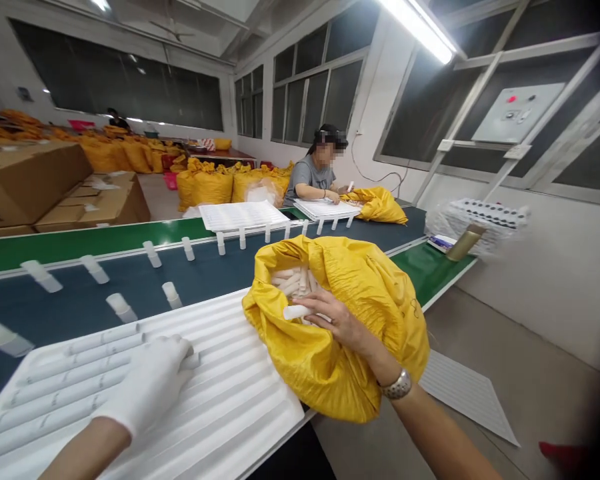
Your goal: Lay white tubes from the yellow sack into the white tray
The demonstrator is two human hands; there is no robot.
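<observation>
My left hand (pixel 150 380), in a white glove, is closed over the ribbed white foam tray (pixel 240 373). Its fingers grip a white tube (pixel 194 361), whose end pokes out past them; the rest is hidden under the glove. Left of that hand, several printed white tubes (pixel 55 400) lie in rows in the tray's grooves. My bare right hand (pixel 337 319), with a silver bracelet on the wrist, is at the mouth of a yellow woven sack (pixel 375 280). Between its fingers is a short white tube (pixel 296 312). Loose white tubes (pixel 295 281) fill the sack's opening behind it.
Several white tubes (pixel 151 255) stand on the dark conveyor belt (pixel 130 280). Across it a co-worker (pixel 313 173) sits behind foam trays (pixel 325 209) and another yellow sack (pixel 380 204). Cardboard boxes (pixel 30 180) are stacked at left. A foam sheet (pixel 470 393) lies on the floor.
</observation>
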